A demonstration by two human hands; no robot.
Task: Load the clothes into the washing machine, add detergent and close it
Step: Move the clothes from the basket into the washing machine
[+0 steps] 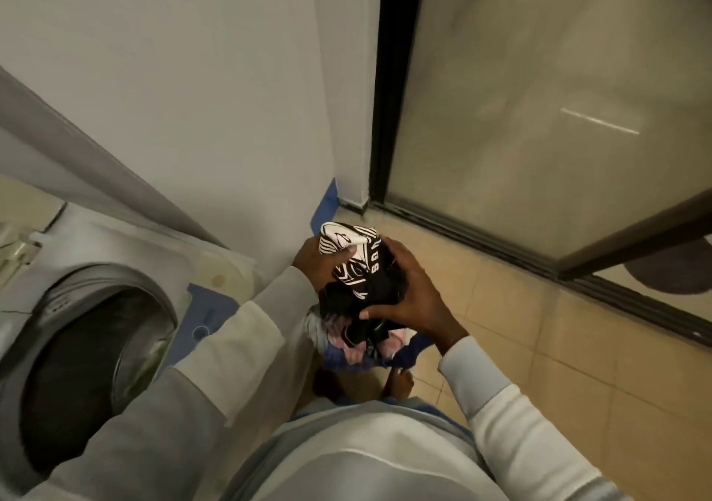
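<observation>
A bundle of clothes point(360, 273), black and white patterned on top with pink and blue pieces hanging below, is held in front of me above the floor. My left hand point(319, 265) grips its left side, thumb over the patterned cloth. My right hand point(418, 292) grips its right side, fingers curled round the dark fabric. The washing machine point(46, 238) stands at the lower left, its round drum opening point(88, 369) uncovered and dark inside. No detergent is in view.
A white wall point(212, 96) rises behind the machine. A dark-framed glass sliding door point(539, 115) fills the right side, its track point(501, 254) running across the beige tiled floor point(558, 346). My bare foot point(400, 383) shows below the bundle. Blue tape point(325, 204) marks the wall base.
</observation>
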